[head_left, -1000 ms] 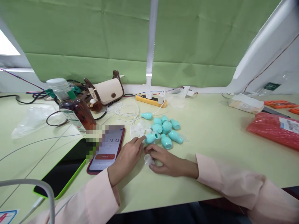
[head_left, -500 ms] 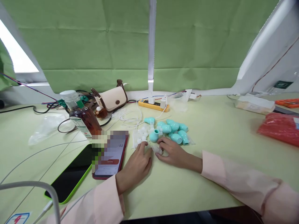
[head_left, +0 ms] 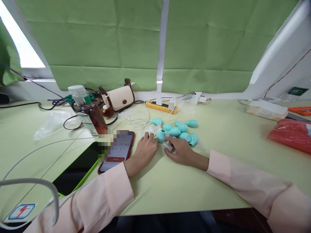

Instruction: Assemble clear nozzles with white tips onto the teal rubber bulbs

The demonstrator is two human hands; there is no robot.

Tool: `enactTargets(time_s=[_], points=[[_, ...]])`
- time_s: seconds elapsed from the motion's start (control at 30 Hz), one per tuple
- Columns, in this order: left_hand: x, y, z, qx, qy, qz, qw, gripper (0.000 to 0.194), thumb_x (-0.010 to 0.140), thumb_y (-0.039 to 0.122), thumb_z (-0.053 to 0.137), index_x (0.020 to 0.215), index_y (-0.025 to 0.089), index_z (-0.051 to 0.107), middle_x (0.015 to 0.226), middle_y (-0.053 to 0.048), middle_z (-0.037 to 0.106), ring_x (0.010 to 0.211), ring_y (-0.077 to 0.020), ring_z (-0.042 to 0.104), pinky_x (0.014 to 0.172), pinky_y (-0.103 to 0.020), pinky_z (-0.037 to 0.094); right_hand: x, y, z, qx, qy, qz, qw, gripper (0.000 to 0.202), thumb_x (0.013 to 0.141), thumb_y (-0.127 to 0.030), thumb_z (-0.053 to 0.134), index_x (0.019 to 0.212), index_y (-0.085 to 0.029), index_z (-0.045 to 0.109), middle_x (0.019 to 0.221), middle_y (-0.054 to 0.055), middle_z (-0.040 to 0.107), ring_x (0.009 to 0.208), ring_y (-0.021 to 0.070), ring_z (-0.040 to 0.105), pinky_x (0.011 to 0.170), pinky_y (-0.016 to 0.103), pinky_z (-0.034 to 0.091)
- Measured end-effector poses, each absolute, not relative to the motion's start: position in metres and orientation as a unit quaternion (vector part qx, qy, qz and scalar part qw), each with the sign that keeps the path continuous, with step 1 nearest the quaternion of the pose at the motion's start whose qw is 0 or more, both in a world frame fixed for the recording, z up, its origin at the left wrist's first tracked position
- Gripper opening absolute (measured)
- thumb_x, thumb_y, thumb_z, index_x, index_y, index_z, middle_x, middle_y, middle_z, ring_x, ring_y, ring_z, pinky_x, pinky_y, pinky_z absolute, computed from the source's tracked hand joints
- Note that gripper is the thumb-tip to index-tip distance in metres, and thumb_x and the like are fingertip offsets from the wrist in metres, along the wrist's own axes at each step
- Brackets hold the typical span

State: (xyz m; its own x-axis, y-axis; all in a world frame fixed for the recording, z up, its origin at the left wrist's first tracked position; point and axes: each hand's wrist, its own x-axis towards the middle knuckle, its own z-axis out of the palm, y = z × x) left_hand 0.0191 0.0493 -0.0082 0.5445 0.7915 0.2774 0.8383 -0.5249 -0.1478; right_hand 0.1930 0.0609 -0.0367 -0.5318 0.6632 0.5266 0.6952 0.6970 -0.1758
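My right hand (head_left: 179, 150) pinches a small clear plastic piece (head_left: 168, 146) between thumb and fingers, just above the table. My left hand (head_left: 145, 149) lies over a group of translucent white plastic parts (head_left: 152, 128), its fingers bent downward and a little apart; the fingertips are partly hidden among these parts. Between the two hands stands a round turquoise plastic piece (head_left: 160, 136) with an open neck. Behind and beside my right hand lie several glossy turquoise hollow pieces (head_left: 181, 126), bulb-shaped and tapering, some on a clear bag (head_left: 201, 145).
To the left lie a red-cased phone (head_left: 116, 158) and a green-cased phone (head_left: 77, 168). Behind them stand a bottle of brown liquid (head_left: 91, 118) and a cream handbag (head_left: 121, 97). A yellow power strip (head_left: 161, 106) with white cables is at the back; a red package (head_left: 290, 134) lies right.
My left hand has moved forward, away from my right hand, onto the translucent parts. My right hand keeps the clear piece. One turquoise piece now lies farther out at the back right.
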Motion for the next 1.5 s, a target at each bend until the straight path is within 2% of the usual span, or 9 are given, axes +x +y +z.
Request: enactTargets(time_s=[0.13, 0.3, 0.47, 0.7, 0.97, 1.07, 1.17, 1.33, 1.5], points=[[0.018, 0.04, -0.006, -0.872, -0.463, -0.067, 0.144, 0.017, 0.079, 0.006, 0.044, 0.074, 0.011, 0.06, 0.081, -0.013, 0.056, 0.084, -0.0268, 0.051, 0.061, -0.035, 0.047, 0.194, 0.059, -0.034, -0.358, -0.891, 0.007, 0.278, 0.027, 0.074, -0.025, 0.048, 0.099, -0.014, 0.051, 0.059, 0.0, 0.057, 0.053, 0.0135, 0.053, 0.049, 0.024, 0.035], [0.02, 0.029, -0.012, -0.872, -0.46, -0.062, 0.152, 0.024, 0.079, 0.001, 0.038, 0.094, 0.009, 0.056, 0.099, -0.017, 0.055, 0.095, -0.0284, 0.05, 0.067, -0.038, 0.047, 0.195, 0.058, -0.033, -0.338, -0.894, 0.028, 0.292, 0.02, 0.07, -0.022, 0.049, 0.088, -0.015, 0.053, 0.07, 0.004, 0.061, 0.059, 0.0144, 0.054, 0.054, 0.025, 0.038], [0.024, 0.028, -0.024, -0.886, -0.434, -0.065, 0.151, 0.035, 0.086, 0.017, 0.034, 0.117, 0.003, 0.042, 0.123, -0.022, 0.043, 0.118, -0.0303, 0.034, 0.09, -0.046, 0.034, 0.195, 0.058, -0.035, -0.343, -0.893, 0.031, 0.291, 0.013, 0.068, -0.023, 0.049, 0.079, -0.016, 0.052, 0.057, 0.001, 0.055, 0.052, 0.0137, 0.05, 0.05, 0.025, 0.036], [0.023, 0.021, -0.026, -0.875, -0.448, -0.081, 0.164, 0.038, 0.088, 0.027, 0.027, 0.121, 0.013, 0.04, 0.124, -0.017, 0.044, 0.121, -0.0329, 0.028, 0.091, -0.064, 0.016, 0.194, 0.059, -0.037, -0.345, -0.894, 0.031, 0.285, 0.016, 0.073, -0.024, 0.047, 0.085, -0.016, 0.053, 0.054, -0.001, 0.055, 0.05, 0.0133, 0.05, 0.05, 0.025, 0.033], [0.02, 0.024, -0.016, -0.88, -0.444, -0.061, 0.16, 0.03, 0.078, 0.0, 0.037, 0.102, 0.011, 0.053, 0.11, -0.013, 0.055, 0.108, -0.0287, 0.042, 0.088, -0.056, 0.026, 0.196, 0.055, -0.03, -0.328, -0.902, 0.043, 0.277, 0.026, 0.079, -0.025, 0.043, 0.101, -0.013, 0.052, 0.048, -0.003, 0.047, 0.044, 0.0114, 0.044, 0.048, 0.024, 0.031], [0.018, 0.026, -0.012, -0.885, -0.434, -0.064, 0.159, 0.026, 0.078, 0.001, 0.039, 0.094, 0.013, 0.055, 0.095, -0.009, 0.062, 0.099, -0.0241, 0.046, 0.083, -0.049, 0.033, 0.198, 0.055, -0.028, -0.299, -0.914, 0.052, 0.269, 0.024, 0.081, -0.021, 0.039, 0.101, -0.014, 0.051, 0.051, -0.002, 0.05, 0.047, 0.0118, 0.046, 0.049, 0.024, 0.032], [0.018, 0.026, -0.011, -0.882, -0.437, -0.072, 0.164, 0.029, 0.078, 0.001, 0.041, 0.102, 0.014, 0.052, 0.087, -0.006, 0.063, 0.093, -0.0226, 0.048, 0.076, -0.042, 0.036, 0.198, 0.057, -0.031, -0.295, -0.906, 0.052, 0.298, 0.023, 0.078, -0.018, 0.042, 0.098, -0.014, 0.051, 0.061, 0.001, 0.056, 0.054, 0.0126, 0.05, 0.052, 0.024, 0.036], [0.02, 0.027, -0.014, -0.847, -0.488, -0.095, 0.189, 0.035, 0.08, 0.008, 0.039, 0.115, 0.012, 0.044, 0.102, -0.014, 0.055, 0.096, -0.0307, 0.044, 0.072, -0.044, 0.036, 0.197, 0.058, -0.034, -0.301, -0.898, 0.075, 0.312, 0.034, 0.072, -0.019, 0.048, 0.105, -0.013, 0.046, 0.067, 0.001, 0.056, 0.055, 0.0115, 0.05, 0.053, 0.023, 0.039], [0.02, 0.029, -0.015, -0.836, -0.506, -0.096, 0.19, 0.022, 0.08, 0.013, 0.042, 0.096, 0.014, 0.057, 0.102, -0.014, 0.053, 0.093, -0.0327, 0.044, 0.07, -0.047, 0.035, 0.195, 0.057, -0.032, -0.284, -0.913, 0.057, 0.288, 0.026, 0.069, -0.024, 0.052, 0.094, -0.015, 0.052, 0.061, -0.001, 0.054, 0.054, 0.0117, 0.05, 0.052, 0.024, 0.037]])
